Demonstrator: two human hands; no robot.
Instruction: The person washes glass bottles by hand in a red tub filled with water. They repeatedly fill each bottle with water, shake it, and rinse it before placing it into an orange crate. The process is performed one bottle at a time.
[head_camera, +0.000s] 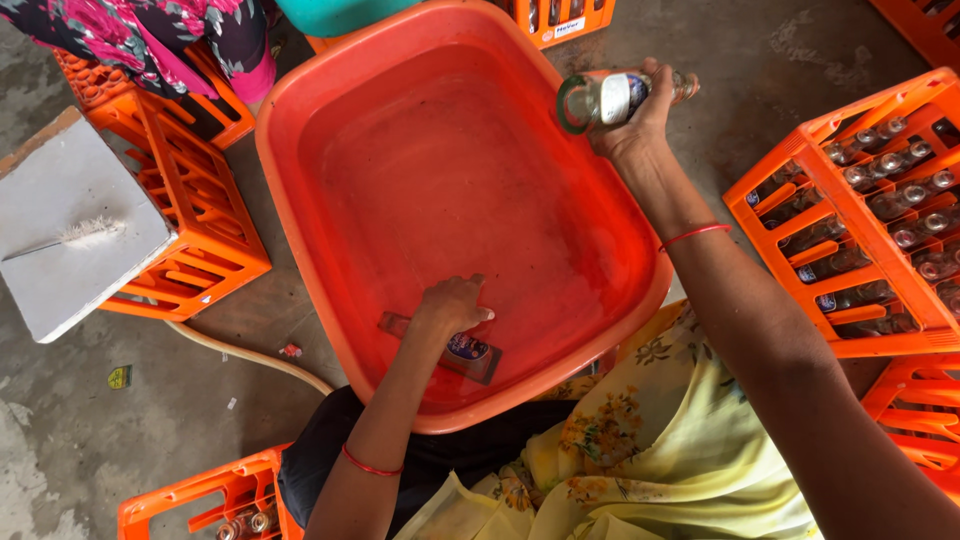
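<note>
A: State the condition of each grip.

B: My right hand (632, 118) is closed around a clear glass bottle (612, 97), held sideways above the far rim of the orange tub (300, 170). Its label, a white and blue band, sits just beside my fingers. My left hand (452, 302) is pressed onto a second bottle (455, 350) lying under the water at the near end of the tub; whether the fingers close around it, I cannot tell.

A: Label on the submerged bottle?

B: An oval, dark blue with a pale edge, just below my palm.

A: Surroundings?

B: An orange crate (850, 215) of bottles lies right of my right forearm. A bottle brush (75, 236) rests on a grey slab (70, 205), well left of my left hand.
</note>
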